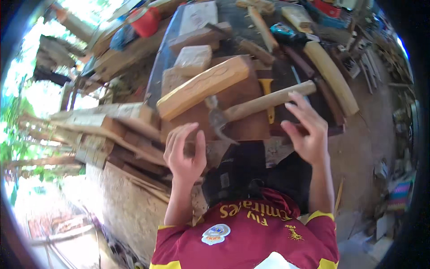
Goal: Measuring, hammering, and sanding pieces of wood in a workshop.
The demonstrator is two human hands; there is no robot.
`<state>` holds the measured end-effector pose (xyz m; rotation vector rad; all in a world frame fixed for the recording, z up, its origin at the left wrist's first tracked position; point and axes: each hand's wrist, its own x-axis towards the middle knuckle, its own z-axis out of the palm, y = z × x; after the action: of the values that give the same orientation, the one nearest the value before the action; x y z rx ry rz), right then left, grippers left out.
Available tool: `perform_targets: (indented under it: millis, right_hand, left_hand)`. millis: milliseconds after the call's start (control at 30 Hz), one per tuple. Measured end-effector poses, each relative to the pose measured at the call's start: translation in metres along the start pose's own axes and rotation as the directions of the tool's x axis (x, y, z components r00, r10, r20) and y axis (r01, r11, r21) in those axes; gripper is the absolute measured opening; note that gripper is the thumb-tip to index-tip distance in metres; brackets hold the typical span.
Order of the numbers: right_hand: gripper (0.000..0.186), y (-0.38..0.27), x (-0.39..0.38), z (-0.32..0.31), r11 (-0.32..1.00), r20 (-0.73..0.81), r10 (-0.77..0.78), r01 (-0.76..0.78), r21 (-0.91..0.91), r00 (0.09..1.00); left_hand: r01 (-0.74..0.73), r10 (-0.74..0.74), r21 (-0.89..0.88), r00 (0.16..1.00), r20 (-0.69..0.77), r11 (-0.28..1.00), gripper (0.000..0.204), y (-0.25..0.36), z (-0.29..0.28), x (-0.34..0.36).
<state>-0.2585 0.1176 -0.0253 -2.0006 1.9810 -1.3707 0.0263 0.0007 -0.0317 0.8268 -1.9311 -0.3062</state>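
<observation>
A claw hammer [268, 101] lies across a brown board [244, 132], its metal head toward the left and its wooden handle pointing right. My right hand [309, 130] is close to the handle's end, fingers curved and apart, holding nothing; whether a fingertip touches the handle I cannot tell. My left hand [184, 152] is at the board's near left edge, thumb and fingers spread and bare. Just beyond it a long wooden block [206, 85] with a pencilled outline rests at a slant. A yellow-handled tool [267, 89] runs partly beneath the hammer.
Wood offcuts [193, 59] sit behind the block. A curved wooden piece [331, 76] and a teal-and-black power tool [286, 32] lie to the right. Stacked planks [107, 123] jut out at the left. A red container [144, 21] stands at the far left.
</observation>
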Motion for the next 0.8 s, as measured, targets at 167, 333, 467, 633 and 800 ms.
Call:
perform_targets:
  millis: [167,333,467,633,800]
  right_hand:
    - [0.052,-0.042,-0.032,0.053,0.997,0.034,-0.068,0.067,0.025,0.997]
    - [0.052,-0.014,-0.006,0.036,0.973,-0.01,-0.061,0.057,-0.222,0.998]
    - [0.054,0.0,0.018,0.019,0.934,0.155,0.045,0.014,-0.358,0.987]
    - [0.058,0.0,0.039,0.011,0.906,0.269,0.038,0.08,-0.415,0.963]
    - [0.043,-0.008,0.046,-0.002,0.921,0.299,0.078,0.046,-0.386,0.951]
  left_hand:
    - [-0.02,0.021,0.17,1.0,-0.001,0.985,0.018,-0.016,-0.016,0.016]
    - [-0.133,0.092,0.304,0.985,0.147,0.943,0.038,-0.034,-0.014,0.059]
    - [-0.147,0.018,0.438,0.958,0.285,0.887,0.054,-0.045,0.004,0.069]
    - [-0.095,-0.107,0.479,0.92,0.377,0.873,0.06,-0.044,0.005,0.072]
    - [-0.116,-0.104,0.439,0.89,0.445,0.891,0.064,-0.042,-0.001,0.072]
